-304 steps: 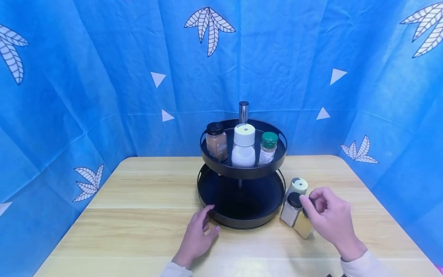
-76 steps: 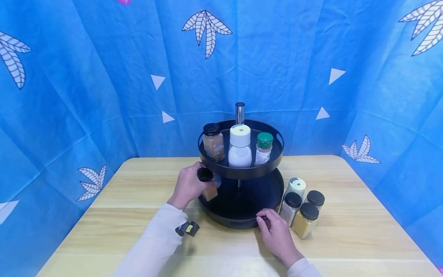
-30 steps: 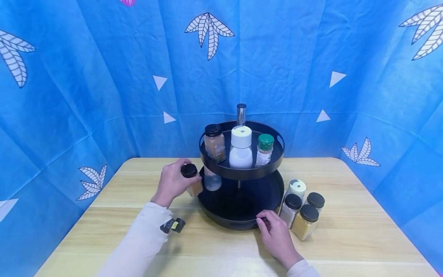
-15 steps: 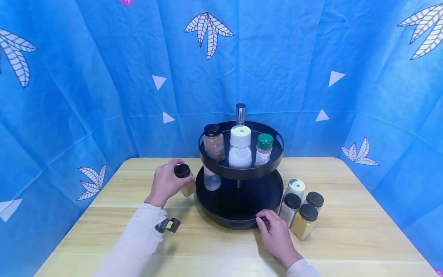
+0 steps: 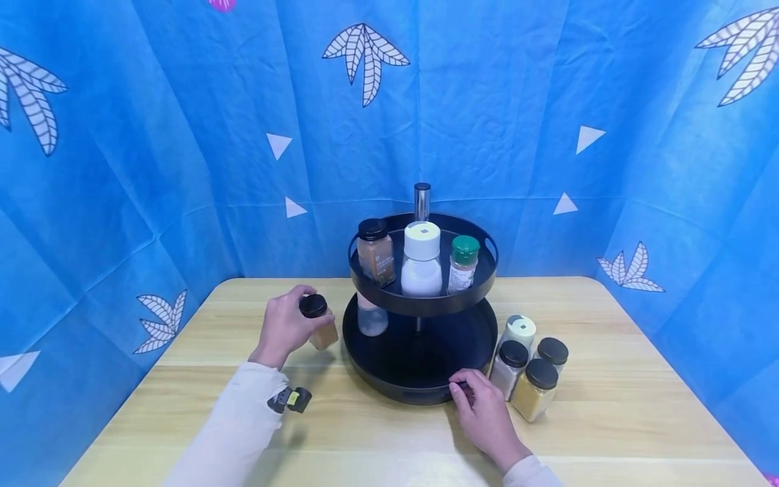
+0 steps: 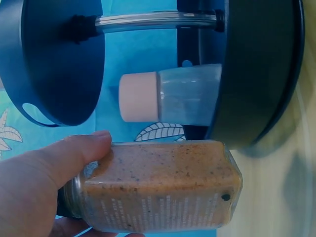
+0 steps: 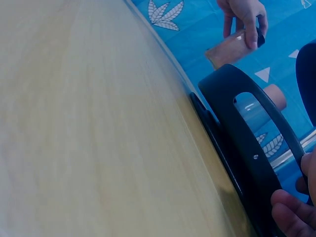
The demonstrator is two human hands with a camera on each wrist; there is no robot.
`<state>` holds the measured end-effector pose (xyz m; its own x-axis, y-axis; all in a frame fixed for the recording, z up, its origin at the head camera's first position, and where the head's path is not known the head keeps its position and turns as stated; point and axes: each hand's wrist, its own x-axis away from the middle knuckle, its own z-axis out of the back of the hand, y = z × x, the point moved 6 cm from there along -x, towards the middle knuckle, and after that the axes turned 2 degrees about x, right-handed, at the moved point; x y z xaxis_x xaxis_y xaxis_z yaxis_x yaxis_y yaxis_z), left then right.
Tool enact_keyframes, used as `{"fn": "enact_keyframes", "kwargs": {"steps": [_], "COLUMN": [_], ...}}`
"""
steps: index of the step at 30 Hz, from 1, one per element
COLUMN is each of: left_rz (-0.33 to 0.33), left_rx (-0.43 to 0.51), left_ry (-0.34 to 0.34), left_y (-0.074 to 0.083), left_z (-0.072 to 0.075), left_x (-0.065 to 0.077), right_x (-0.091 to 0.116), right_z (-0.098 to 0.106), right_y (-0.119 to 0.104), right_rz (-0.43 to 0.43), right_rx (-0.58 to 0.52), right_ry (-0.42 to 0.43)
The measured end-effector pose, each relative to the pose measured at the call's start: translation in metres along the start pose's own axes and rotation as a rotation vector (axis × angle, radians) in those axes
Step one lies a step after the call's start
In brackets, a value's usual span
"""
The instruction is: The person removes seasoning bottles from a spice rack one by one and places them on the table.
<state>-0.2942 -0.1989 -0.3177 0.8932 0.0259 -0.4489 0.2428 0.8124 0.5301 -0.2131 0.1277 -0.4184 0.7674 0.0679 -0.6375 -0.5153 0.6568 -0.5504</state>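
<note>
My left hand holds a spice jar with a black lid and orange-brown powder, raised to the left of the black two-tier rack. In the left wrist view, the thumb presses near the neck of the jar, which has printed lettering on its side. My right hand grips the front right rim of the lower tray, its fingers on both sides of that edge in the right wrist view. On the lower tray's left side stands a clear bottle with a pale pink cap, partly hidden by the upper tray.
The upper tray bears a black-lidded brown spice jar, a white-capped bottle and a green-capped shaker. Right of the rack cluster a white-capped bottle, a yellow powder jar and other black-lidded jars. Blue cloth surrounds the table.
My left hand has carried the jar from the lower tray's left edge out to the left. Earlier it touched the rim while my right hand was at the jars; the right now stays on the rim.
</note>
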Motion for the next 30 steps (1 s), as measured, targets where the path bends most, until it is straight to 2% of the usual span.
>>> {"fn": "enact_keyframes", "kwargs": {"steps": [9, 14, 24, 30], "left_rz": [0.037, 0.039, 0.043, 0.043], "left_rx": [-0.01, -0.001, -0.002, -0.006], "left_ry": [-0.046, -0.04, -0.051, -0.062], "left_y": [-0.013, -0.018, -0.023, -0.025], "left_z": [-0.011, -0.013, -0.019, -0.022], "left_x": [0.005, 0.006, 0.006, 0.006], "right_x": [0.0, 0.0, 0.002, 0.003], "right_z": [0.0, 0.0, -0.002, 0.0], "right_y": [0.0, 0.001, -0.001, -0.004], "right_rz": [0.0, -0.001, -0.073, -0.085], "right_rx": [-0.003, 0.007, -0.04, -0.06], "right_ry": [0.006, 0.006, -0.048, -0.058]}}
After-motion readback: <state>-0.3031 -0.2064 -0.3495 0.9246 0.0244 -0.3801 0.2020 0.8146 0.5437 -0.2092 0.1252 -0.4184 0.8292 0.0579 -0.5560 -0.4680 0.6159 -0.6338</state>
